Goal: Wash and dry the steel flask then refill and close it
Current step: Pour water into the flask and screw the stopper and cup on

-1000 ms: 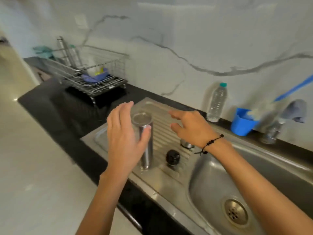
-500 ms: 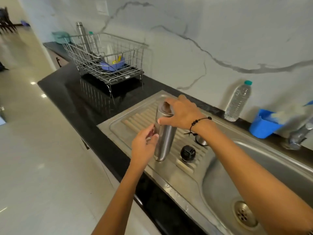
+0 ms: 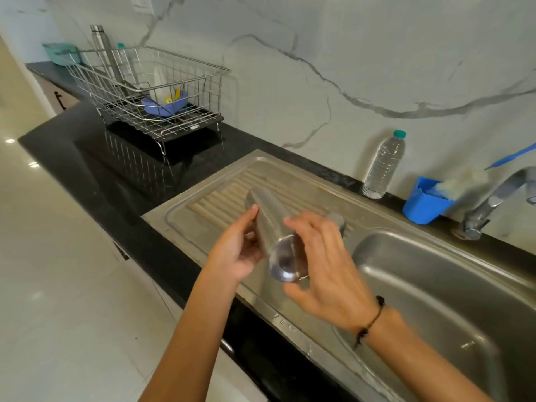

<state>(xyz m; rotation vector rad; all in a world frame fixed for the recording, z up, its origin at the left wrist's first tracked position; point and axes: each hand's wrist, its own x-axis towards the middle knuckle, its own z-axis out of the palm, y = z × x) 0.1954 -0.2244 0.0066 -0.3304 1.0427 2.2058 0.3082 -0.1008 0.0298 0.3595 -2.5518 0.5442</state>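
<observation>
Steel flask (image 3: 272, 227) is held tilted above the sink drainboard (image 3: 203, 198), base toward camera. It is gripped by left hand (image 3: 237, 250) and right hand (image 3: 324, 268), fingers curled round it.

From my feed, a white marble wall (image 3: 333, 53) with grey veins fills the twelve o'clock side. Below it runs a black desk (image 3: 87, 158) with a steel sink (image 3: 435, 285) set into it at three o'clock. At nine o'clock lies a glossy pale tiled floor (image 3: 58, 285) showing bright light spots. A wall switch plate (image 3: 139, 0) sits at eleven o'clock, near the top edge.
</observation>
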